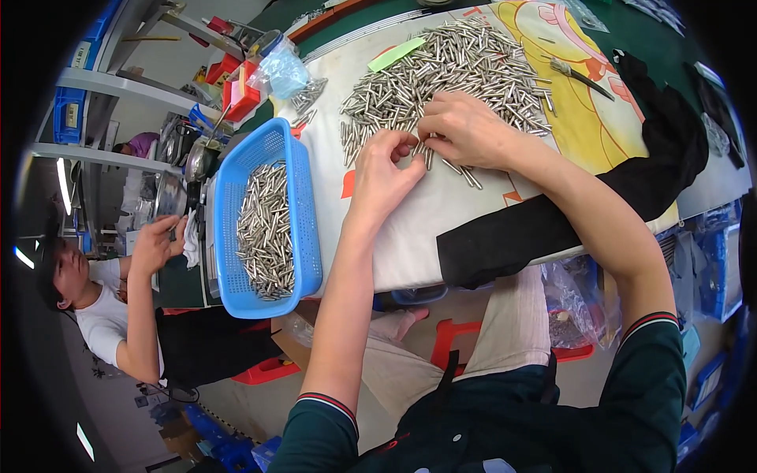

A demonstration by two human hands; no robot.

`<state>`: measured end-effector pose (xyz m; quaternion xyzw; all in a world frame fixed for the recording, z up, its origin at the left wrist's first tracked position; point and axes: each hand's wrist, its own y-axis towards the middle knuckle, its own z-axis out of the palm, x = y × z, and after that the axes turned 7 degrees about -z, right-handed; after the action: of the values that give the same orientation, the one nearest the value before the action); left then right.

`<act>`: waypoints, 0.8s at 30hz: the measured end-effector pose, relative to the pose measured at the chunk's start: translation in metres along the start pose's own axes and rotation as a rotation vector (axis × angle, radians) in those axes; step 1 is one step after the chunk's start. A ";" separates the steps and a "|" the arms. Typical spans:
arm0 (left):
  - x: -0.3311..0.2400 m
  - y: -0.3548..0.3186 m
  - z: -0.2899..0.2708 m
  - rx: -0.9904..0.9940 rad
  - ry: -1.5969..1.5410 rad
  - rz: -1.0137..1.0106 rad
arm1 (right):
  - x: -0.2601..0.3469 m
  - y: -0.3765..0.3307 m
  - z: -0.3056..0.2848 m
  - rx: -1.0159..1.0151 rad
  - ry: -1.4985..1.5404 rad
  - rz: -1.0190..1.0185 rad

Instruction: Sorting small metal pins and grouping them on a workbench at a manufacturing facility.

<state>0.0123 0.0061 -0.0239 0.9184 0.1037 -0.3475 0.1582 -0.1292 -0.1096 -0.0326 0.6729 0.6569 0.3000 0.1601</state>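
A wide heap of short silvery metal pins (465,71) is spread on a printed cloth (378,260). At its near edge my left hand (385,175) is closed, thumb and forefinger curled toward each other; whatever they hold is too small to make out. Beside it, my right hand (469,132) pinches at the heap's edge, its fingertips almost meeting the left ones. A metal pin (428,156) shows under its thumb and seems held there. A few loose pins (467,175) lie just below the right hand. A green paper strip (396,54) rests on the heap.
Left of my left forearm stands a blue plastic basket (309,236) with many pins inside. A black cloth sleeve (505,236) lies under my right forearm. Cutters (579,77) lie right of the heap. Red bins (240,94) are at back left. Another person (106,307) works at far left.
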 end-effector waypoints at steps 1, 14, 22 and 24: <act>0.001 -0.001 0.001 -0.018 0.020 0.029 | 0.002 0.001 -0.003 0.012 -0.002 0.003; 0.010 -0.001 0.004 -0.179 0.202 0.240 | 0.006 0.002 -0.009 0.109 -0.021 0.109; 0.004 -0.006 0.002 -0.183 0.243 0.183 | 0.005 0.001 -0.001 0.041 -0.031 -0.022; 0.005 -0.007 0.000 -0.169 0.232 0.167 | 0.002 0.002 0.002 0.049 -0.049 -0.022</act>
<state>0.0136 0.0131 -0.0285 0.9412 0.0732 -0.2149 0.2500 -0.1270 -0.1071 -0.0324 0.6767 0.6672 0.2654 0.1626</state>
